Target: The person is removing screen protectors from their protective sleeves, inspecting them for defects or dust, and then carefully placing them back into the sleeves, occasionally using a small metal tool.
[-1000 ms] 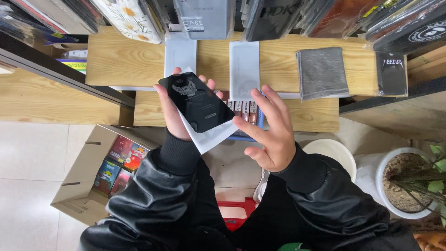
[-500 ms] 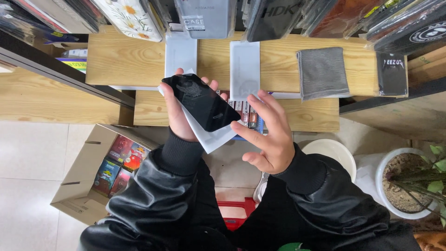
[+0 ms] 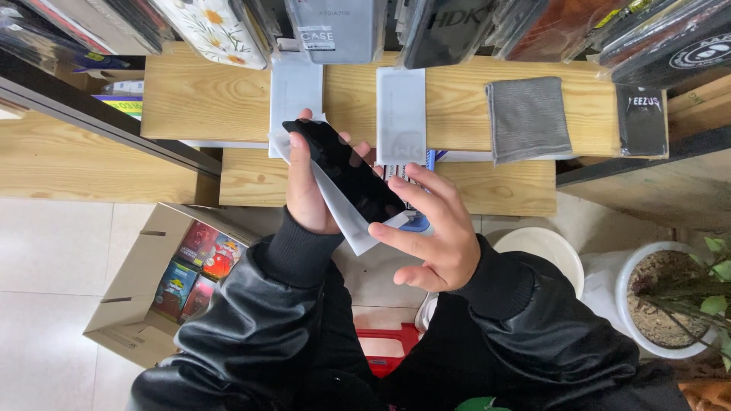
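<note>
My left hand (image 3: 304,190) grips a black smartphone (image 3: 346,171), screen up and tilted, together with a white sheet (image 3: 352,228) lying under it. Next to the phone's lower end is my right hand (image 3: 434,228), fingers spread, with its fingertips touching the phone's lower edge and the sheet. Both arms wear black leather sleeves. Two pale flat packets (image 3: 401,114) lie on the wooden shelf (image 3: 213,99) just beyond the phone.
A grey cloth (image 3: 528,118) and a small black packet (image 3: 641,120) lie on the shelf to the right. Phone cases hang along the top. A cardboard box (image 3: 145,297) with colourful packs stands on the floor at left, a white bucket (image 3: 544,247) and a potted plant (image 3: 670,304) at right.
My left hand has turned the phone from its back to its dark screen and raised it toward the shelf. My right hand has come in closer to the phone's lower end.
</note>
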